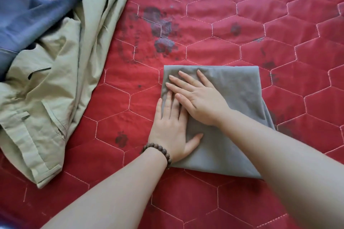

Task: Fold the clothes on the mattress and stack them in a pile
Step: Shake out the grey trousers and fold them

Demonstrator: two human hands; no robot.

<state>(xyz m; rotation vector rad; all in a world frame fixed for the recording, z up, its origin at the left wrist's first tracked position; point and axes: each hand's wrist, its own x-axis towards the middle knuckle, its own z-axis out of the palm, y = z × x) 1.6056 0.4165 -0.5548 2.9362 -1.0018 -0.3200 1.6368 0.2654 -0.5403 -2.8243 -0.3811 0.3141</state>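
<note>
Flat hands (pixel 186 117) on smooth grey rectangle (pixel 232 94)

Prob. home bedroom: red quilted mattress (pixel 242 23), loose clothes (pixel 46 79).

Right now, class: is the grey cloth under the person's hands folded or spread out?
Folded. The grey cloth lies as a compact rectangle with a doubled edge on its right, and both flat hands, left and right, press it onto the red quilted mattress.

Head camera looks steeply down, close over the mattress (pixel 242 14).
</note>
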